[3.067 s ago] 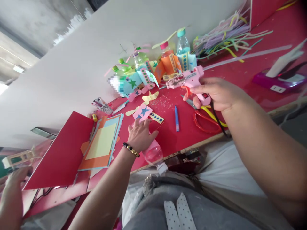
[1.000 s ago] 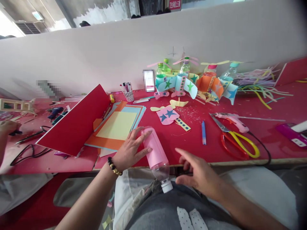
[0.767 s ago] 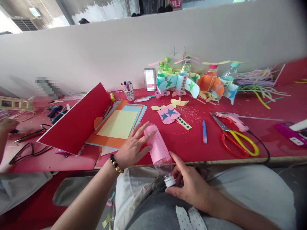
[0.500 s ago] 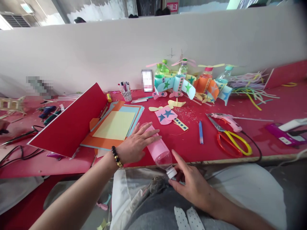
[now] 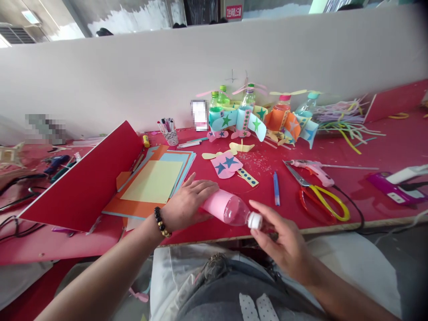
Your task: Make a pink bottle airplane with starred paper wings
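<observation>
A clear plastic bottle [image 5: 236, 210] with a white cap and a pink paper wrap lies on its side near the table's front edge, cap toward the right. My left hand [image 5: 190, 199] is closed around its base end, hiding that end. At the cap my right hand [image 5: 281, 236] has its thumb and forefinger apart on either side; whether they touch the cap I cannot tell. Beyond the bottle lie a pink paper piece with blue stars [image 5: 227, 165], a dotted yellow strip [image 5: 248, 177] and yellow paper propeller shapes [image 5: 241, 147].
Stacked coloured paper [image 5: 152, 180] and a standing red board [image 5: 83, 187] are on the left. To the right lie a blue pen [image 5: 276, 189], scissors [image 5: 329, 200], a pink glue gun [image 5: 316, 170] and a purple power strip [image 5: 396, 189]. Decorated bottle planes [image 5: 247, 113] line the back.
The bottle has turned so its cap points more to the right and away from my lap. My left hand has closed on its base; my right hand has moved right with the cap.
</observation>
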`<action>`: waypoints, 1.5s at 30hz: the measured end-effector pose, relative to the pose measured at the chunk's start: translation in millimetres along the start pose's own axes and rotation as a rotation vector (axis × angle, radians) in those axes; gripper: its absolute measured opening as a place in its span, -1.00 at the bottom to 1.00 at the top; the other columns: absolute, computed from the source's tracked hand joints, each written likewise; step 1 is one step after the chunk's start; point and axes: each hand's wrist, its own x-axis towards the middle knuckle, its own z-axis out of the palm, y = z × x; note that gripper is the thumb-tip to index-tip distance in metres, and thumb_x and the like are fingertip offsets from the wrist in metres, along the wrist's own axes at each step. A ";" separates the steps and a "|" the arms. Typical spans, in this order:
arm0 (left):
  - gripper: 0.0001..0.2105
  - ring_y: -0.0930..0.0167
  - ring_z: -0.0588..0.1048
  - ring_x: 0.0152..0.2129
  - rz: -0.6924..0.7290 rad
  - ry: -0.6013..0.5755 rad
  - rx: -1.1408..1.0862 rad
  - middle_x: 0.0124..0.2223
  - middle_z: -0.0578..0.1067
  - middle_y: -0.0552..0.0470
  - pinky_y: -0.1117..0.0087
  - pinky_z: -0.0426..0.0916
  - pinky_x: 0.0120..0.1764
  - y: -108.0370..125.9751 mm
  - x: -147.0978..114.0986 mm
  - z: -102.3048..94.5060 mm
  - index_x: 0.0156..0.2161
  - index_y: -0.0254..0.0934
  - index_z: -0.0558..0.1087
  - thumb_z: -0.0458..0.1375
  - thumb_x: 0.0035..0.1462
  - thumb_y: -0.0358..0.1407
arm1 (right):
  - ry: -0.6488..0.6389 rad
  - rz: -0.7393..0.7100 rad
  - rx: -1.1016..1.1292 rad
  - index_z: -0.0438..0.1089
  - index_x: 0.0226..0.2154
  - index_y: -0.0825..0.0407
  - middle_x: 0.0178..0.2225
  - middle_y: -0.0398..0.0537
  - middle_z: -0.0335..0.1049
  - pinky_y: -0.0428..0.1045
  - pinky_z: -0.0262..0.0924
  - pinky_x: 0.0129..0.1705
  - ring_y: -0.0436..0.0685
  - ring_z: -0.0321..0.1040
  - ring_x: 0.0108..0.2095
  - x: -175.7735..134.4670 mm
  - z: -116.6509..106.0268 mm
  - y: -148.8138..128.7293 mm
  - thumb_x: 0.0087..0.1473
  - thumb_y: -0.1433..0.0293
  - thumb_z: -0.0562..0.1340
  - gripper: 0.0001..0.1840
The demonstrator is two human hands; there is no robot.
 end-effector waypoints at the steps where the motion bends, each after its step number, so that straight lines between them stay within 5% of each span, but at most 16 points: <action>1: -0.40 0.06 0.29 0.19 -0.018 0.019 -0.061 0.23 0.38 -0.13 -0.08 -0.06 0.30 2.7 4.0 -1.9 0.21 -0.17 0.33 0.31 0.05 -0.20 | 0.030 -0.016 0.037 0.26 0.20 0.01 -0.22 0.01 0.54 -0.01 0.43 -0.21 0.13 0.51 -0.30 4.1 -7.9 -3.1 0.19 0.28 0.22 -0.46; 5: -0.34 0.04 0.39 0.07 -0.105 0.099 -0.378 0.12 0.45 -0.18 0.01 0.19 0.17 12.5 24.5 -8.1 0.16 -0.24 0.38 0.40 -0.06 -0.12 | 0.164 -0.026 0.227 0.20 0.23 -0.10 -0.24 -0.02 0.50 0.02 0.43 -0.21 0.13 0.50 -0.32 26.3 -34.6 -11.4 0.21 0.22 0.23 -0.44; 8: -0.41 0.12 0.49 -0.05 -0.145 0.105 -0.710 0.05 0.50 -0.20 0.17 0.39 -0.03 17.9 43.8 -4.0 0.14 -0.30 0.37 0.31 0.07 -0.05 | 0.256 -0.002 0.266 0.23 0.21 -0.08 -0.21 0.01 0.48 0.03 0.43 -0.26 0.13 0.48 -0.31 47.5 -45.2 -6.0 0.18 0.14 0.24 -0.42; 13: -0.46 0.20 0.54 -0.10 -0.173 0.075 -1.218 0.02 0.52 -0.21 0.08 0.42 -0.05 23.2 82.3 22.2 0.11 -0.35 0.37 0.04 0.26 0.08 | 0.187 0.090 0.343 0.31 0.15 -0.03 -0.08 0.06 0.48 0.02 0.41 -0.13 0.20 0.46 -0.08 79.7 -46.9 17.4 0.13 0.08 0.28 -0.40; 18: -0.48 0.23 0.54 -0.10 -0.210 0.063 -1.493 -0.01 0.53 -0.19 0.04 0.38 0.02 22.4 111.5 46.0 0.10 -0.34 0.38 0.10 0.24 0.05 | 0.021 0.080 0.474 0.26 0.19 -0.06 0.05 0.05 0.43 0.04 0.38 -0.04 0.20 0.45 -0.06 99.1 -45.5 24.7 0.14 0.09 0.27 -0.39; 30: -0.58 0.16 0.53 -0.13 -0.348 0.096 -1.610 -0.08 0.56 -0.24 0.18 0.38 -0.06 23.0 106.7 66.8 0.00 -0.38 0.48 0.32 0.11 -0.14 | -0.135 0.236 0.571 0.16 0.27 -0.08 0.19 0.08 0.33 0.12 0.32 0.10 0.29 0.35 0.10 79.6 -41.3 41.2 -0.01 0.15 0.42 -0.15; 37: -0.52 0.17 0.48 -0.05 -0.364 0.125 -1.565 0.06 0.51 -0.18 0.16 0.33 0.02 19.8 105.5 68.5 0.09 -0.29 0.42 0.35 0.09 -0.19 | -0.182 0.291 0.614 0.12 0.30 -0.09 0.22 0.07 0.31 0.11 0.35 0.09 0.32 0.33 0.15 75.0 -39.5 41.8 0.02 0.21 0.41 -0.14; 45: -0.62 0.23 0.51 -0.11 -0.461 0.163 -1.601 0.01 0.52 -0.16 0.14 0.38 -0.02 16.2 107.5 68.6 0.03 -0.32 0.44 0.30 0.15 -0.20 | -0.173 0.260 0.553 -0.08 0.38 -0.14 0.39 0.07 -0.01 0.23 0.17 0.25 0.38 0.08 0.32 61.1 -41.0 48.4 -0.05 0.06 0.43 0.08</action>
